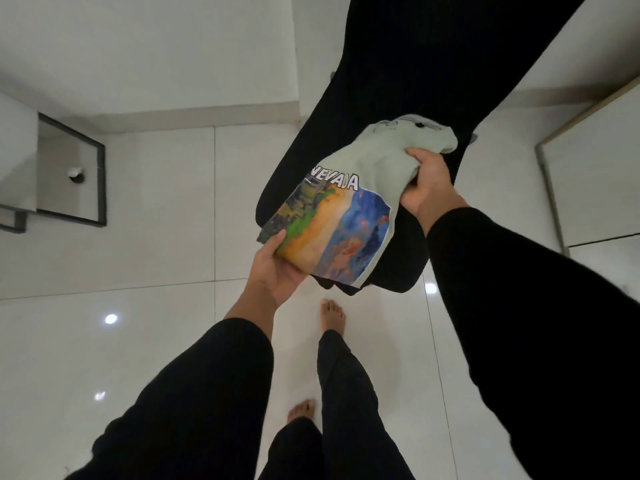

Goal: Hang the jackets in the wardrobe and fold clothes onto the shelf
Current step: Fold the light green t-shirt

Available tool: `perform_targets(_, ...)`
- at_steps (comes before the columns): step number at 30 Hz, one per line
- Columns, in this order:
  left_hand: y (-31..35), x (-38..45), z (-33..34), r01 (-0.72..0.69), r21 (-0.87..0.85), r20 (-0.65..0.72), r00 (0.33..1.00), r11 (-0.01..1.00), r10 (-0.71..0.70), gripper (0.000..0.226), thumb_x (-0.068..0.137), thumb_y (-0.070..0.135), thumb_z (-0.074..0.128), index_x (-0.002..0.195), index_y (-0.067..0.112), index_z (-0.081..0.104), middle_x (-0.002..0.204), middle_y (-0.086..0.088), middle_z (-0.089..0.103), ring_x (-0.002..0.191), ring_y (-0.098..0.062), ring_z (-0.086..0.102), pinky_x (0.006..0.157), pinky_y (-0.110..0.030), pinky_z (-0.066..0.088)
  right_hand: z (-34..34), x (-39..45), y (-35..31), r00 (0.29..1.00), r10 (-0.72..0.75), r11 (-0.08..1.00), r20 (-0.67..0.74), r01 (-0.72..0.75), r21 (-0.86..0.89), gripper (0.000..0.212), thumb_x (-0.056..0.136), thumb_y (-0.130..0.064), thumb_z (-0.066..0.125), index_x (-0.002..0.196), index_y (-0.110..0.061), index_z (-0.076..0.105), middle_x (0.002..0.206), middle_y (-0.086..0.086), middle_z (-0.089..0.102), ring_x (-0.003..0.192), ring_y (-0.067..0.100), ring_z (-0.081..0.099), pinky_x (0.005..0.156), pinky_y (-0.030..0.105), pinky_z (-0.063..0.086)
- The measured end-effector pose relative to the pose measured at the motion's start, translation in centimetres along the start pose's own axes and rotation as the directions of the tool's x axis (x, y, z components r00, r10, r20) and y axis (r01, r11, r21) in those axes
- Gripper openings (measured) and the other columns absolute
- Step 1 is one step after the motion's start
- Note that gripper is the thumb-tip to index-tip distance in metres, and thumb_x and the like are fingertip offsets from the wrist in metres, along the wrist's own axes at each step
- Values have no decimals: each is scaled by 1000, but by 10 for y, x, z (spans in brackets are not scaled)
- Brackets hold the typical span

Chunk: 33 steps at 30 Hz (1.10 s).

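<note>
A: Obs. 1. Where is the shirt (349,216)?

B: Held in the air in front of the person, above the white floor (156,188). Pale green, folded into a bundle, "NEVADA" and a colour print facing up. A black garment (398,81) hangs just behind and under it.

A: Left hand (277,268)?

B: Palm up under the lower left corner, thumb pressed on the print, fingers hidden beneath. Closed on the shirt.

A: Right hand (427,181)?

B: Curled round the bunched upper end, fingers tucked into the fabric. Gripping the shirt.

A: Surroundings?

B: Two bare feet on the tiles. A dark-framed panel (72,171) at left. A wood-edged white door (588,181) at right.
</note>
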<state>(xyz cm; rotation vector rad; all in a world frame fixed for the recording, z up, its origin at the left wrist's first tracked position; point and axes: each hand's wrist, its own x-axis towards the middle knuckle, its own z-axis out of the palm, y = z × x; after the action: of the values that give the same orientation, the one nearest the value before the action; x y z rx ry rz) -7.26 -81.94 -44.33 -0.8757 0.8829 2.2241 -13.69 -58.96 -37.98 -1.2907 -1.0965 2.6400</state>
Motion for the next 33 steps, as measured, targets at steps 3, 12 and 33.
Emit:
perform_targets(3, 10, -31, 20, -18, 45, 43, 999, 999, 16, 23, 94, 15, 46, 114, 11, 56, 101, -9, 71, 88, -24, 69, 68, -35, 60, -6, -42, -18, 998, -66, 990, 19, 63, 124, 14, 95, -10, 48, 103, -9, 59, 109, 16, 65, 106, 31, 61, 97, 47, 48)
perform_targets(12, -14, -145, 122, -26, 256, 236, 971, 966, -37, 37, 97, 23, 45, 132, 9, 45, 124, -17, 61, 112, -32, 61, 87, -49, 50, -83, -224, -83, 939, -333, 872, -89, 343, 350, 39, 96, -16, 43, 133, -8, 51, 114, 15, 65, 99, 30, 64, 78, 41, 53)
perform_targets(33, -376, -337, 382, -98, 856, 475, 538, 508, -696, 56, 101, 21, 30, 70, 3, 74, 69, -13, 72, 58, -21, 71, 50, -25, 57, -445, -531, -190, 549, -430, 238, -717, 835, 496, 39, 97, -19, 45, 135, -9, 49, 133, 16, 56, 121, 32, 54, 95, 46, 43)
